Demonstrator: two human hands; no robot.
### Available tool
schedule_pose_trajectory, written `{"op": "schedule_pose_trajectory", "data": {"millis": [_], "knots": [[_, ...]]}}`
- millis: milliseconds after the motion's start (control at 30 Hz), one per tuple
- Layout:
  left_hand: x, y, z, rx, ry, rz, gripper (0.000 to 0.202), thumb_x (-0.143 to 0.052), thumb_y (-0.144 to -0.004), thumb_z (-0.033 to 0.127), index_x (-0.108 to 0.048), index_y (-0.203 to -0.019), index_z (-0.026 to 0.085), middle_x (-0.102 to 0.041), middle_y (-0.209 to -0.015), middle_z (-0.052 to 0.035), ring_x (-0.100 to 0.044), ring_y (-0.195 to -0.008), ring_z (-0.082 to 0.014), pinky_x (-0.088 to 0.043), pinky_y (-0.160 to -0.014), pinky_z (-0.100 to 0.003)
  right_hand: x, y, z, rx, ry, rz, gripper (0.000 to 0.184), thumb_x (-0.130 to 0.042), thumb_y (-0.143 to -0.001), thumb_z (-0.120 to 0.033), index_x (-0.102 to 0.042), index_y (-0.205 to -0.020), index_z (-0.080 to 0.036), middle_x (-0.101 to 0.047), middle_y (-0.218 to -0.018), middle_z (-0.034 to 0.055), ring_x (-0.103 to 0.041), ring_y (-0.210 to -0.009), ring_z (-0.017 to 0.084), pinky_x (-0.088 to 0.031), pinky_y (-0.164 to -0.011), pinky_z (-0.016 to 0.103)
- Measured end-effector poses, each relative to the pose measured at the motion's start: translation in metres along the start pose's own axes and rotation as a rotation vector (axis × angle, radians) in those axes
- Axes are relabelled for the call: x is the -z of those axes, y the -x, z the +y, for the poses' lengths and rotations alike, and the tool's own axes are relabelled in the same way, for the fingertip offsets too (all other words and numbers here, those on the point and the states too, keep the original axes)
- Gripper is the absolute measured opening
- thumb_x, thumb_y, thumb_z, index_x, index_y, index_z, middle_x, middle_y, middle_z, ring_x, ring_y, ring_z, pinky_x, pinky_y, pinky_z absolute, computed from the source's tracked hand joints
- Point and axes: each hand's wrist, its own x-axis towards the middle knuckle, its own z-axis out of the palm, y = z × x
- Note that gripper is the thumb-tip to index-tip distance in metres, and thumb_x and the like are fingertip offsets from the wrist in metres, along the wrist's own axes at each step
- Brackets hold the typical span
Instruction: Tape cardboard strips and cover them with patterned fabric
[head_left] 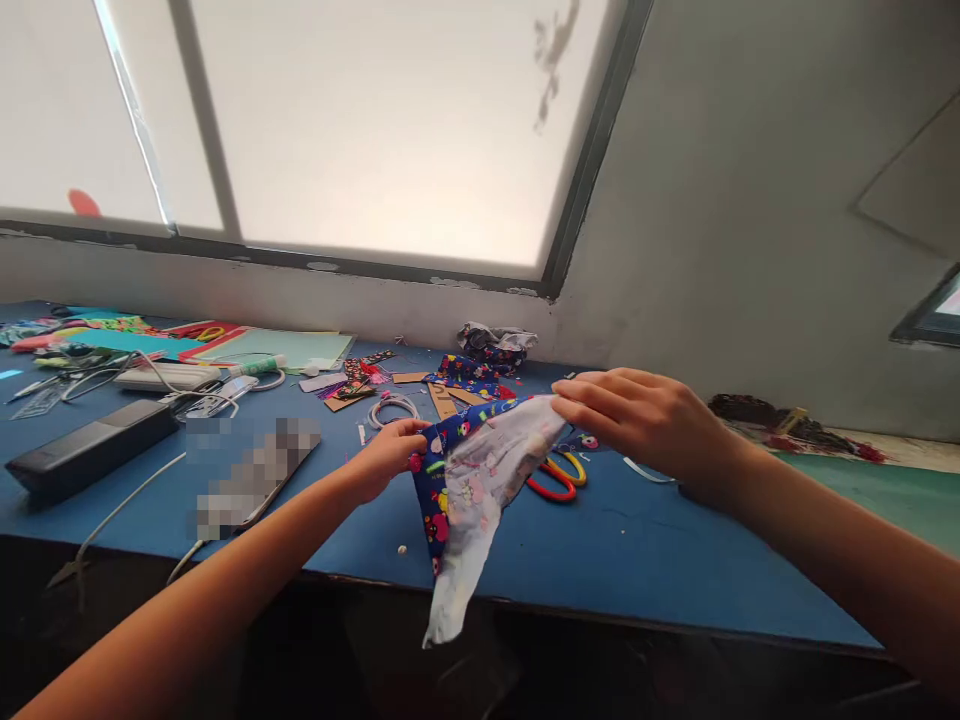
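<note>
A piece of dark blue printed fabric (480,470) with a pale reverse side is stretched between my two hands above the table's front part. My left hand (388,458) pinches its left corner. At the upper right edge, my right hand (645,415) grips the cloth with fingers laid over it. One end of the fabric hangs down past the table edge. Behind the cloth lie scissors (559,480) with red and yellow handles, their blades hidden by it.
On the blue table (637,570) lie a phone (262,480), a long black case (97,450), a coiled white cable (394,408) and fabric scraps (465,375). A crumpled cloth bundle (495,345) sits by the wall. Coloured sheets (285,345) and more scissors (206,333) are at back left.
</note>
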Motion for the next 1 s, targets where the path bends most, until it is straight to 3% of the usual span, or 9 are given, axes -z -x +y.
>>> {"op": "schedule_pose_trajectory", "data": {"millis": [67, 200, 267, 367, 467, 567, 767, 900, 1000], "knots": [[0.017, -0.001, -0.006, -0.013, -0.148, 0.019, 0.027, -0.054, -0.089, 0.033, -0.056, -0.109, 0.014, -0.061, -0.102, -0.0064, -0.061, -0.086, -0.0183, -0.052, -0.074, -0.038, -0.019, 0.023, -0.017, -0.008, -0.091, 0.015, 0.027, -0.041, -0.091, -0.004, -0.061, -0.101, -0.019, -0.07, -0.101, 0.0068, -0.065, -0.092, 0.021, -0.049, -0.083, 0.037], [0.027, -0.003, -0.02, -0.115, -0.506, 0.12, 0.028, -0.059, -0.083, 0.031, -0.056, -0.108, 0.016, -0.056, -0.114, -0.0088, -0.055, -0.102, -0.0236, -0.044, -0.09, -0.044, -0.066, 0.061, -0.064, -0.068, -0.373, -0.246, 0.037, -0.041, -0.081, 0.001, -0.062, -0.105, -0.019, -0.066, -0.116, 0.0096, -0.063, -0.103, 0.027, -0.051, -0.084, 0.045], [0.025, -0.004, -0.025, -0.18, -0.673, 0.167, 0.033, -0.062, -0.078, 0.034, -0.056, -0.107, 0.019, -0.052, -0.122, -0.0099, -0.048, -0.113, -0.0286, -0.036, -0.097, -0.045, -0.08, 0.073, -0.079, -0.183, -0.571, -0.385, 0.037, -0.046, -0.08, -0.004, -0.061, -0.11, -0.02, -0.063, -0.12, 0.01, -0.061, -0.107, 0.026, -0.052, -0.087, 0.043], [0.019, -0.004, -0.027, -0.218, -0.861, 0.151, 0.032, -0.062, -0.073, 0.041, -0.058, -0.097, 0.02, -0.055, -0.114, -0.0085, -0.053, -0.106, -0.0309, -0.042, -0.087, -0.041, -0.086, 0.078, -0.087, -0.34, -0.752, -0.439, 0.026, -0.049, -0.087, -0.02, -0.061, -0.11, -0.022, -0.061, -0.122, 0.0098, -0.059, -0.11, 0.025, -0.05, -0.091, 0.041], [0.015, -0.005, -0.026, -0.224, -0.982, 0.099, 0.026, -0.058, -0.075, 0.043, -0.059, -0.088, 0.021, -0.058, -0.104, -0.007, -0.059, -0.091, -0.0277, -0.045, -0.073, -0.036, -0.088, 0.063, -0.088, -0.401, -0.799, -0.387, 0.022, -0.045, -0.09, -0.021, -0.064, -0.101, -0.02, -0.066, -0.11, 0.0097, -0.062, -0.102, 0.023, -0.05, -0.088, 0.038], [0.012, -0.009, -0.023, -0.236, -1.067, 0.081, 0.029, -0.055, -0.077, 0.046, -0.059, -0.087, 0.02, -0.057, -0.106, -0.0089, -0.057, -0.094, -0.0289, -0.045, -0.074, -0.036, -0.097, 0.026, -0.088, -0.385, -0.777, -0.414, 0.019, -0.046, -0.089, -0.016, -0.065, -0.093, -0.017, -0.069, -0.099, 0.0095, -0.063, -0.093, 0.024, -0.049, -0.084, 0.037], [-0.001, -0.019, -0.015, -0.175, -1.178, 0.043, 0.021, -0.049, -0.078, 0.036, -0.059, -0.079, 0.017, -0.061, -0.088, -0.0109, -0.059, -0.085, -0.0291, -0.045, -0.072, -0.037, -0.144, -0.054, -0.096, -0.535, -0.791, -0.42, 0.021, -0.05, -0.089, -0.024, -0.063, -0.098, -0.01, -0.066, -0.096, 0.0146, -0.062, -0.09, 0.027, -0.049, -0.076, 0.037], [-0.003, -0.02, -0.016, -0.177, -1.19, 0.004, 0.019, -0.041, -0.081, 0.025, -0.058, -0.078, 0.016, -0.061, -0.09, -0.0127, -0.058, -0.088, -0.0291, -0.043, -0.075, -0.038, -0.173, -0.064, -0.109, -0.582, -0.848, -0.316, 0.017, -0.052, -0.088, -0.022, -0.062, -0.096, -0.01, -0.062, -0.101, 0.0129, -0.058, -0.094, 0.023, -0.046, -0.082, 0.032], [0.007, -0.02, -0.018, -0.189, -1.13, -0.086, 0.02, -0.041, -0.084, 0.028, -0.057, -0.078, 0.018, -0.061, -0.089, -0.008, -0.057, -0.084, -0.0238, -0.042, -0.072, -0.033, -0.182, -0.058, -0.116, -0.614, -0.906, -0.239, 0.015, -0.051, -0.091, -0.022, -0.061, -0.094, -0.013, -0.06, -0.1, 0.01, -0.055, -0.094, 0.02, -0.043, -0.086, 0.03]]}}
